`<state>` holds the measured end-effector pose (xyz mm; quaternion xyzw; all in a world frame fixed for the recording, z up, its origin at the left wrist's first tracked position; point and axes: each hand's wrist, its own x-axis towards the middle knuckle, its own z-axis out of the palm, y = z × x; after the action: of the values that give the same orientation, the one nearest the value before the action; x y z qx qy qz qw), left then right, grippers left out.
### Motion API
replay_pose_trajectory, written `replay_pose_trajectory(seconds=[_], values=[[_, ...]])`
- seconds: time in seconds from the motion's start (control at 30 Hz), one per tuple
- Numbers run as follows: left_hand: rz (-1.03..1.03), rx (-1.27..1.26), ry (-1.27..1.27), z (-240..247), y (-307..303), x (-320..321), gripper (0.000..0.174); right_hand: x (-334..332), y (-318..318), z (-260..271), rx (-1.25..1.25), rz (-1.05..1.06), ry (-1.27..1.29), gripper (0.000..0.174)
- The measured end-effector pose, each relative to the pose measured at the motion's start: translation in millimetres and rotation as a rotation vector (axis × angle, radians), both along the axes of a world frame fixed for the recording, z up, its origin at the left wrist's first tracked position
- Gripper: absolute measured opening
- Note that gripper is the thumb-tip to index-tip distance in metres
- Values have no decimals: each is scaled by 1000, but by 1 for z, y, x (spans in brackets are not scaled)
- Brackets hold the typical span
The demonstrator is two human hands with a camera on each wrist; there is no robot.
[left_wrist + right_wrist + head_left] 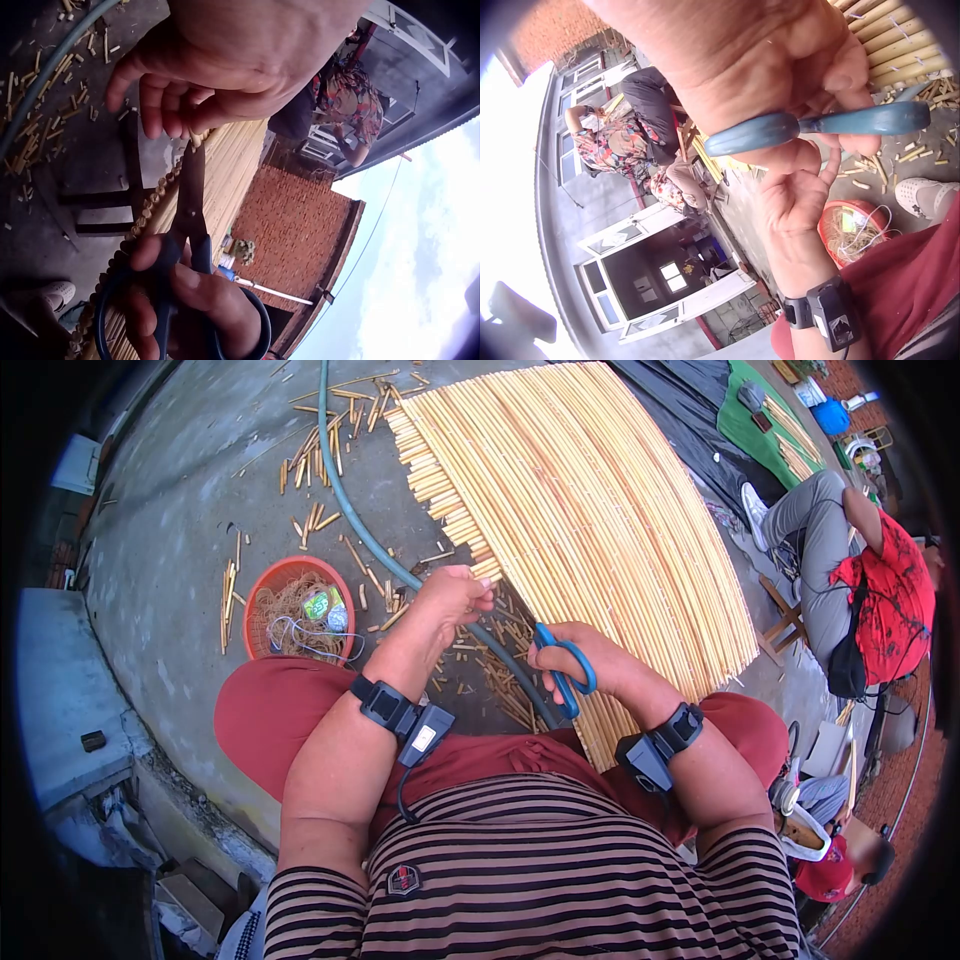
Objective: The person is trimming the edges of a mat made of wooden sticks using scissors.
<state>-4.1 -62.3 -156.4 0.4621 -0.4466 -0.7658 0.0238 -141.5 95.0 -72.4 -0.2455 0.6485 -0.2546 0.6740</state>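
A large mat of pale reed sticks [590, 510] bound side by side lies in front of me, its left edge uneven with protruding stick ends. My left hand [447, 602] is at that edge; in the left wrist view its thumb and fingers pinch a reed end [197, 139]. My right hand [600, 658] holds blue-handled scissors [192, 187], with fingers and thumb through the loops. In the left wrist view the blade tips reach up to the pinched reed end, right below the left fingertips. The right wrist view shows mostly the blue handles, with the blades hidden.
An orange basket [262, 585] with tangled twine stands to the left. A green-blue hose [345, 500] runs across the concrete floor among scattered reed offcuts [320, 460]. At the right sits a person in red [890, 580], beside dark and green sheets [745, 420].
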Motion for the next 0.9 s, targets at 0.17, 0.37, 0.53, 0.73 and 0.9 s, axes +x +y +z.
replay_pose_trajectory(seconds=[0.17,0.37,0.53,0.73,0.9], values=[[4,13,7,0,0,1,9,-1,-1,-2,4,35,113,16],[-4,16,-14,0,-1,0,12,-1,1,-5,11,43,148,11],[40,41,-21,4,1,0,16,9,5,5,56,104,147,9],[46,-10,-10,0,5,0,16,0,11,1,24,81,58,18],[34,-21,-20,1,5,-1,17,-2,4,4,-8,73,27,22]])
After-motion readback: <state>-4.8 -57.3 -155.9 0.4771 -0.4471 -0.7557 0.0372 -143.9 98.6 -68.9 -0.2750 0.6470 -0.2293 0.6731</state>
